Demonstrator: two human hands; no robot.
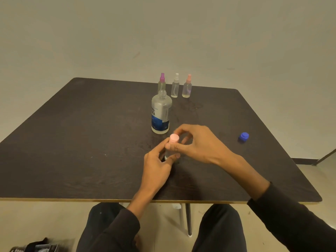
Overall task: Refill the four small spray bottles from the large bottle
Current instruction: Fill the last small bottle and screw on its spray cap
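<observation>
Gripping the small spray bottle with the pale pink cap [174, 138], both hands worked near the middle of the dark counter [72, 133]. Left hand [160, 160] curled round the clear lower body of the bottle, thumb on the right side, fingers on the left. Right hand [198, 142] curled over the top, thumb and fingertips pinching at the cap's collar; the exact contact of the far fingers was hidden behind the cap. Bottle stood upright on the counter.

Large bottle [161, 113], clear with a blue and white label, stood uncapped just behind the hands, apart from them. Its blue cap [243, 137] lay alone well to the right, near the counter's right edge.

Three more small spray bottles stood in a row at the far edge: purple-topped bottle [162, 83] directly behind the large bottle and partly hidden by its neck, white-topped bottle [175, 86] in the middle, peach-topped bottle [187, 87] on the right. Each was close to its neighbour, not touching.

Open surface lay broad to the left of the hands and along the near edge. Right side open between the hand and the blue cap. Dark sleeves [291, 215] crossed the near edge; knees sat below it.
</observation>
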